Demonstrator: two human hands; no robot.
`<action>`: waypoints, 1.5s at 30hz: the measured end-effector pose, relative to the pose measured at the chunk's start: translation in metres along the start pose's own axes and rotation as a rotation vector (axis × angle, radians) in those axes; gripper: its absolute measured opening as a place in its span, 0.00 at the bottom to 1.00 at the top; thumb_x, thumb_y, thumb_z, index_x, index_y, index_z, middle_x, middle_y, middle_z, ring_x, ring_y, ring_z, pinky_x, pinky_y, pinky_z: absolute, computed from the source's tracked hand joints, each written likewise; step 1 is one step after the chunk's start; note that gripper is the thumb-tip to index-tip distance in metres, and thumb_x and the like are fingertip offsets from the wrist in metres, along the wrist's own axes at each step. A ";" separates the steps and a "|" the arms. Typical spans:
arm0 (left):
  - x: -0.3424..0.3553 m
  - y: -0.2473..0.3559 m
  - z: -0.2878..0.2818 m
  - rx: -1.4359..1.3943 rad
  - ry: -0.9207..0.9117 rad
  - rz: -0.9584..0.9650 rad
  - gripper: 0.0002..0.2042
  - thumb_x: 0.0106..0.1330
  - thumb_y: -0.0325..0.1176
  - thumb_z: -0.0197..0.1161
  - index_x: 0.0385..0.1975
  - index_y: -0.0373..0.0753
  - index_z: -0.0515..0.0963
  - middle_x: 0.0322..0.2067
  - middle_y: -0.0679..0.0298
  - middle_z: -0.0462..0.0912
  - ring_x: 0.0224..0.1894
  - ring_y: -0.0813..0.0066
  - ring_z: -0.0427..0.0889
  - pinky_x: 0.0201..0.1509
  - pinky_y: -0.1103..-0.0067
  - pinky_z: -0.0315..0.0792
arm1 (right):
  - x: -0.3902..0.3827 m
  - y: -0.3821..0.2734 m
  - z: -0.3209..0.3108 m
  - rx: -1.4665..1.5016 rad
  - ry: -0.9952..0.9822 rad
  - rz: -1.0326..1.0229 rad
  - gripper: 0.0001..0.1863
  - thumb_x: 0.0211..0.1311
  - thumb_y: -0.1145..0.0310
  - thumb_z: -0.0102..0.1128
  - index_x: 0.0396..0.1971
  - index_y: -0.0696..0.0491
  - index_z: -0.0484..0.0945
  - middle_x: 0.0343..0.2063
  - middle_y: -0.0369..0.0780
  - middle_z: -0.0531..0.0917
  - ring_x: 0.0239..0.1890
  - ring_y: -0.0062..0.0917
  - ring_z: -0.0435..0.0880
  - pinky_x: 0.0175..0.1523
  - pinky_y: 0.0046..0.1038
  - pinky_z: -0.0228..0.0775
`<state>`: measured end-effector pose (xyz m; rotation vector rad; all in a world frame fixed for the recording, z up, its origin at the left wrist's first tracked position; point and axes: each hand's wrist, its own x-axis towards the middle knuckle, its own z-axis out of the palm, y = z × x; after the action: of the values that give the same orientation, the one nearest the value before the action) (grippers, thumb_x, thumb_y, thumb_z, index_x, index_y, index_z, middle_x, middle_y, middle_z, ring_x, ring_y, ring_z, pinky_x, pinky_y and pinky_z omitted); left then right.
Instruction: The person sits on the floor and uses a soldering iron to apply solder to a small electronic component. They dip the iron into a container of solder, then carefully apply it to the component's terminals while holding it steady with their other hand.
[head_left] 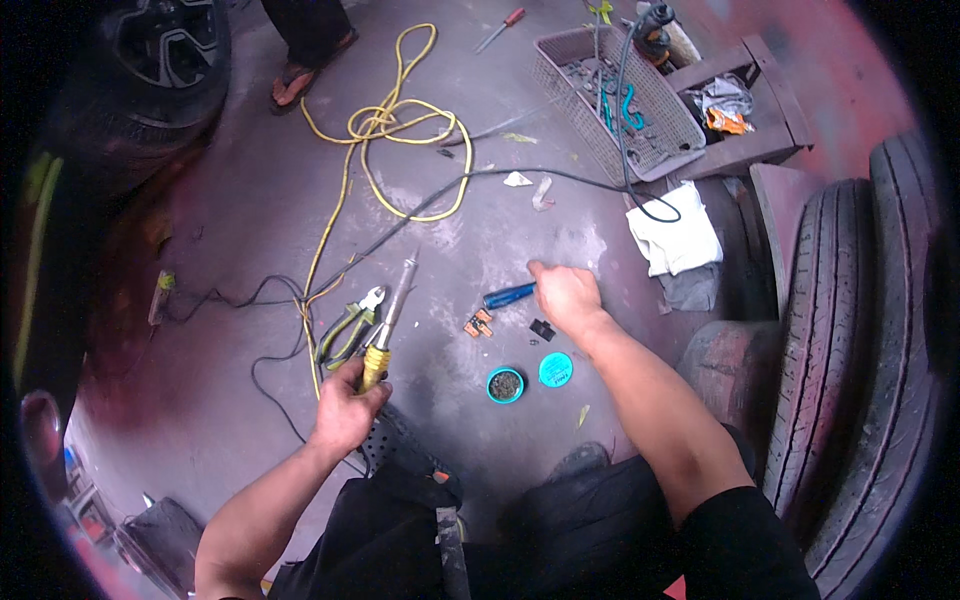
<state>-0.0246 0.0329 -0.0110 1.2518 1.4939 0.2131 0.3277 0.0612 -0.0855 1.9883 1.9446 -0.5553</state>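
Note:
My left hand (347, 408) is closed around the yellow handle of a soldering iron (376, 366), its metal shaft pointing up and away from me. Beside the iron lie cutting pliers (350, 330) with green and black handles. My right hand (568, 297) is closed at one end of a blue stick-shaped tool (508, 296); its far side and my fingertips are partly hidden. Just below that tool are a small orange-brown part (478, 322) and a small black part (541, 330). Nearer to me sit an uncovered round teal tin (505, 385) with dark grainy contents and a teal lid (556, 369).
A yellow cable (345, 210) and a dark cable (400, 225) tangle across the floor. At the upper right, a plastic basket (690, 152) holds tools, near a white cloth (676, 230). Tyres (820, 330) stand at right. Another person's sandalled foot (295, 85) and a screwdriver (500, 30) are farther off.

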 end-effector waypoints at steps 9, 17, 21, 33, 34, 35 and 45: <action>-0.010 0.029 0.012 0.160 -0.013 0.277 0.13 0.58 0.35 0.64 0.38 0.33 0.75 0.27 0.45 0.79 0.31 0.49 0.82 0.38 0.59 0.72 | 0.013 -0.011 0.015 -0.124 -0.073 -0.190 0.13 0.62 0.69 0.55 0.45 0.49 0.82 0.34 0.43 0.88 0.40 0.38 0.89 0.44 0.42 0.80; -0.071 0.158 -0.002 0.267 -0.043 0.462 0.15 0.61 0.36 0.64 0.43 0.34 0.78 0.32 0.43 0.82 0.40 0.41 0.82 0.44 0.54 0.73 | 0.024 -0.040 -0.015 0.056 -0.160 -0.336 0.11 0.60 0.64 0.61 0.37 0.50 0.87 0.38 0.47 0.88 0.43 0.39 0.88 0.48 0.36 0.79; -0.097 0.184 -0.006 0.353 -0.009 0.496 0.13 0.60 0.34 0.61 0.41 0.34 0.79 0.33 0.42 0.83 0.41 0.40 0.82 0.48 0.52 0.73 | -0.004 -0.064 -0.008 0.295 -0.207 -0.472 0.11 0.59 0.63 0.61 0.37 0.50 0.87 0.38 0.47 0.88 0.44 0.39 0.88 0.49 0.36 0.79; -0.097 0.191 0.072 0.203 0.069 0.425 0.15 0.62 0.31 0.59 0.42 0.25 0.76 0.36 0.39 0.84 0.44 0.40 0.84 0.50 0.54 0.77 | -0.045 0.001 -0.034 0.477 -0.130 -0.385 0.12 0.59 0.63 0.61 0.39 0.52 0.86 0.38 0.46 0.88 0.46 0.39 0.87 0.50 0.37 0.77; -0.094 0.190 0.079 0.188 0.075 0.479 0.15 0.62 0.31 0.59 0.42 0.25 0.76 0.36 0.38 0.84 0.44 0.40 0.84 0.50 0.54 0.77 | -0.049 0.006 -0.040 0.463 -0.125 -0.378 0.12 0.59 0.63 0.61 0.39 0.52 0.86 0.38 0.46 0.88 0.46 0.40 0.87 0.50 0.37 0.77; -0.092 0.186 0.088 0.168 0.097 0.486 0.16 0.61 0.31 0.61 0.43 0.24 0.77 0.36 0.38 0.84 0.43 0.40 0.84 0.50 0.55 0.78 | -0.052 0.011 -0.047 0.450 -0.123 -0.382 0.12 0.59 0.63 0.61 0.39 0.52 0.86 0.38 0.46 0.88 0.46 0.40 0.87 0.51 0.37 0.77; -0.078 0.201 0.106 0.013 -0.060 0.595 0.13 0.59 0.30 0.59 0.39 0.26 0.77 0.34 0.38 0.84 0.41 0.40 0.85 0.48 0.54 0.78 | -0.098 0.068 -0.066 0.122 -0.334 -0.173 0.14 0.61 0.63 0.59 0.44 0.49 0.83 0.44 0.44 0.87 0.53 0.39 0.84 0.55 0.36 0.74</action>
<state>0.1608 0.0063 0.1398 1.6741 1.0389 0.5498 0.3986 0.0033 0.0156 1.6697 1.9183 -1.0017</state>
